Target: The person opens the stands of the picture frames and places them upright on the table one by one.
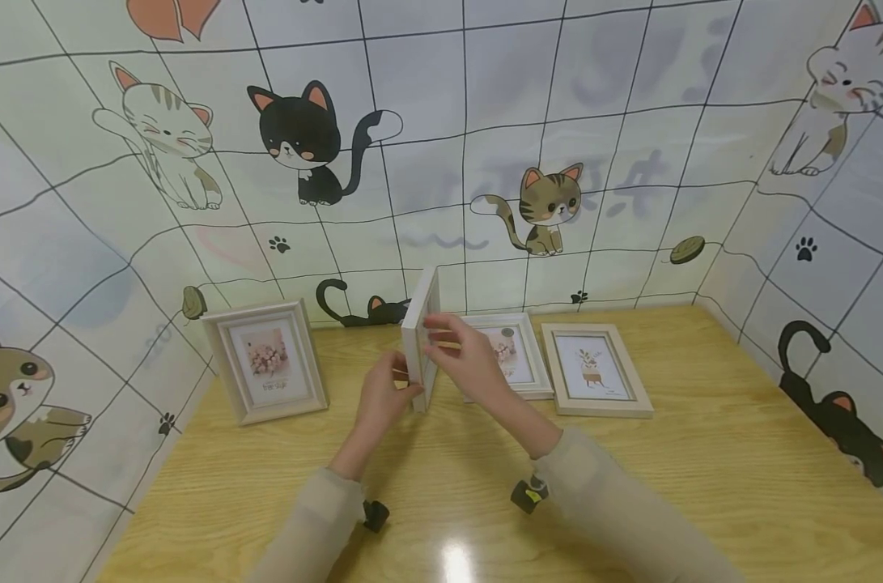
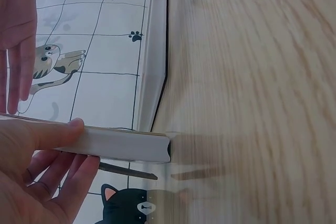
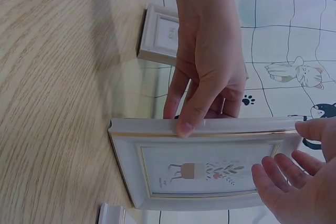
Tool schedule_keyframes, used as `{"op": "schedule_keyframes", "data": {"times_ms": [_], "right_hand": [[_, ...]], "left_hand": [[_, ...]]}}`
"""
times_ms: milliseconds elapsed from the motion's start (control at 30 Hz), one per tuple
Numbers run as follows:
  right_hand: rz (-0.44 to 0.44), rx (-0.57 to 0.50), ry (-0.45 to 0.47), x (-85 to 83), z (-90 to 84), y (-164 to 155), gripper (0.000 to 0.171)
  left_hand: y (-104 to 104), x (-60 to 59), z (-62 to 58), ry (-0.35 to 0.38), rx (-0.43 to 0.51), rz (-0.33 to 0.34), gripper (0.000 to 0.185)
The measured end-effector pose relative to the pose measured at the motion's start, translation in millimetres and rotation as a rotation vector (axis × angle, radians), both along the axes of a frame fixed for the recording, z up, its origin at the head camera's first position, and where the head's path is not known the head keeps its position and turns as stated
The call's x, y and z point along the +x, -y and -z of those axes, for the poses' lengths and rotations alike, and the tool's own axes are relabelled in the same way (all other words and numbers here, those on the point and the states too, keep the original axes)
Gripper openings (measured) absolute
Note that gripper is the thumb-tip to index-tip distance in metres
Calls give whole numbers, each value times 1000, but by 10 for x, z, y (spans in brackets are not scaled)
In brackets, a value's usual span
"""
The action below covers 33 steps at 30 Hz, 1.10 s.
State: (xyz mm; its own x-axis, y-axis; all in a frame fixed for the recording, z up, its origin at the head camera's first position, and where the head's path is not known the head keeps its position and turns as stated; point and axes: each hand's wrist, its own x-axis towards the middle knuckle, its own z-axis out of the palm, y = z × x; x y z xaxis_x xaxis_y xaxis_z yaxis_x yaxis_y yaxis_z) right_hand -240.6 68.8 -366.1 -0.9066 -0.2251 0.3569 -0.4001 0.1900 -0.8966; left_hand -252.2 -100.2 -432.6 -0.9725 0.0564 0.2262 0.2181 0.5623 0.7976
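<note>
1. A white picture frame (image 1: 421,336) stands upright on its lower edge near the middle of the wooden tabletop (image 1: 703,453), seen edge-on from the head view.
2. The left hand (image 1: 383,398) is at the frame's near lower side; in the left wrist view its thumb (image 2: 37,135) lies along the frame's edge with the fingers (image 2: 63,182) spread beneath, so this grip is clamped on the frame.
3. The right hand (image 1: 463,356) comes from the other side, higher up, against the frame's face and top; in the right wrist view its fingers are apart and relaxed just beside the frame's corner, and I cannot tell whether they touch it.
4. The right wrist view shows the frame's picture: a small plant in a pot.
5. A second frame (image 1: 265,362) leans upright at the back left, near the cat-patterned wall (image 1: 485,121).
6. Two more frames lie flat to the right: one (image 1: 514,356) partly behind the right hand, another (image 1: 594,370) just beside it.
</note>
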Motion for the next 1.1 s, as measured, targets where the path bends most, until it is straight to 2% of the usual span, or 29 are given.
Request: {"op": "schedule_keyframes", "data": {"times_ms": [333, 1100], "right_hand": [[4, 2, 8, 15, 21, 15, 40], [18, 4, 3, -12, 87, 41, 42]], "left_hand": [[-82, 20, -36, -1, -6, -9, 33], [-171, 7, -5, -5, -37, 5, 35]]}}
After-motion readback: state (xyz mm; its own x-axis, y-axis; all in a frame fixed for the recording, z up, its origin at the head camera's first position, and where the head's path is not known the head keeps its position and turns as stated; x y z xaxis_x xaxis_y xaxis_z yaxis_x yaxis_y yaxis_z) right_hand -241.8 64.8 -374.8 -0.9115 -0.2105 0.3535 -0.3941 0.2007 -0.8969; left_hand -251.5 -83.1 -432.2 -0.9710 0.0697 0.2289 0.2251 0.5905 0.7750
